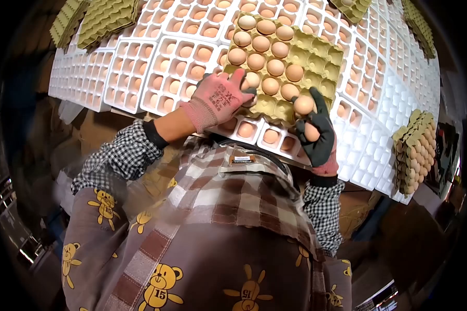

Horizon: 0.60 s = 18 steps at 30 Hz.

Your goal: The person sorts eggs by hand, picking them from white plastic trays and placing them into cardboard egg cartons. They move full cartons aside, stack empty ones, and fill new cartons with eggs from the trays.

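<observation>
A yellow-green pulp egg tray [316, 57] lies on top of white foam trays, with brown eggs [262, 43] in its left and middle cups and bare cups on its right. My left hand [219, 98], in a pink glove with dark fingertips, reaches over the tray's lower left corner. Its fingers close around an egg there, partly hidden by them. My right hand [319, 137], in a dark-palmed glove, is turned palm up at the tray's lower right. It holds two eggs, one egg [304, 105] at the fingertips and another egg [312, 132] against the palm.
White foam trays [127, 75] with eggs in square cells spread across the table. At right, white foam trays [366, 147] show bare cells. A tilted pulp tray full of eggs [416, 153] stands at the right edge. Stacked pulp trays [107, 22] sit at the far left.
</observation>
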Motion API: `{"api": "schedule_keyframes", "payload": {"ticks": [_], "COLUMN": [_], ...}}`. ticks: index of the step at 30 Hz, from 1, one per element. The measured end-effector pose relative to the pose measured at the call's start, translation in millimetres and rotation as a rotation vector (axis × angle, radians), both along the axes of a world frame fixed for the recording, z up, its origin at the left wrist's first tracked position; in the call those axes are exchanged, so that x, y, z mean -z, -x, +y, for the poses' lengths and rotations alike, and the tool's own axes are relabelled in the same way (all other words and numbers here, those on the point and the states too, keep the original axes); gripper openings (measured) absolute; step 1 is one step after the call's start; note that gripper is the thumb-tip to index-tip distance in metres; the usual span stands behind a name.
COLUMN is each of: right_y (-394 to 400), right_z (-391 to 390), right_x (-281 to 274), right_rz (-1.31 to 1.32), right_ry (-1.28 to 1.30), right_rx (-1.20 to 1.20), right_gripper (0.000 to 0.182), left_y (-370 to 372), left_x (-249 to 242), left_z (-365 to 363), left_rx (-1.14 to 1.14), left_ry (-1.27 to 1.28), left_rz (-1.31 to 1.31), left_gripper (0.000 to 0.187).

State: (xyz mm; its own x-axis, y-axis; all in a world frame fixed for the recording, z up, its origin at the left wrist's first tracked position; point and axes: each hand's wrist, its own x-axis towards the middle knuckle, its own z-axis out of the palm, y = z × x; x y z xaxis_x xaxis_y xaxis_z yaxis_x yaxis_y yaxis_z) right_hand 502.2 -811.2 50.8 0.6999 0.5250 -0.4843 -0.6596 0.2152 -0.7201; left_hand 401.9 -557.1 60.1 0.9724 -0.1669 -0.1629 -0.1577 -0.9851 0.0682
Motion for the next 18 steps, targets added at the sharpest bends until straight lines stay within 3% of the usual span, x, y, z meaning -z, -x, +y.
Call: {"api": "schedule_keyframes", "payload": {"ticks": [1, 2, 4, 5, 6, 8, 9, 11, 13, 15, 16, 18], "right_y": [-14, -25, -45, -44, -45, -54, -60, -72, -77, -68, -66, -69], "right_z": [-7, -6, 7, 15, 27, 39, 32, -5, -73, -146, -179, -219], "right_x": [-2, -2, 16, 8, 9, 21, 6, 10, 13, 32, 32, 45], "right_rz": [0.012, -0.125, -1.18, -1.484, -1.615, -1.58, -1.482, -1.151, -0.762, -0.764, -0.966, -1.034], "right_ry": [-0.04, 0.109, 0.736, 0.986, 1.182, 1.204, 1.146, 0.836, 0.368, 0.491, 0.769, 1.164], "right_rx": [-0.053, -0.127, -0.364, -0.473, -0.695, -0.869, -0.831, -0.511, -0.283, 0.053, 0.078, -0.062], "right_gripper": [0.042, 0.039, 0.046, 0.047, 0.032, 0.041, 0.04, 0.043, 0.055, 0.052, 0.053, 0.056], "left_y": [-1, -1, -5, -4, -8, -13, -8, 2, 0, -16, -35, -73], "left_x": [3, 7, 12, 21, 8, -10, -8, -5, -11, -3, -12, -2], "left_z": [-10, -22, -39, -35, -39, -44, -41, -45, -74, -129, -168, -233], "left_rx": [0.038, -0.006, -0.085, -0.063, -0.096, -0.324, -0.369, -0.531, -0.73, -0.518, -0.487, -0.406], "left_ry": [-0.013, -0.097, -0.224, -0.217, -0.181, 0.007, 0.053, 0.237, 0.71, 0.764, 0.774, 0.718], "left_rz": [-0.002, -0.012, -0.009, -0.065, 0.005, 0.144, 0.063, -0.113, -0.083, -0.166, -0.135, -0.09], "left_gripper": [0.034, 0.03, 0.024, 0.024, 0.032, 0.06, 0.055, 0.051, 0.05, 0.047, 0.048, 0.051]}}
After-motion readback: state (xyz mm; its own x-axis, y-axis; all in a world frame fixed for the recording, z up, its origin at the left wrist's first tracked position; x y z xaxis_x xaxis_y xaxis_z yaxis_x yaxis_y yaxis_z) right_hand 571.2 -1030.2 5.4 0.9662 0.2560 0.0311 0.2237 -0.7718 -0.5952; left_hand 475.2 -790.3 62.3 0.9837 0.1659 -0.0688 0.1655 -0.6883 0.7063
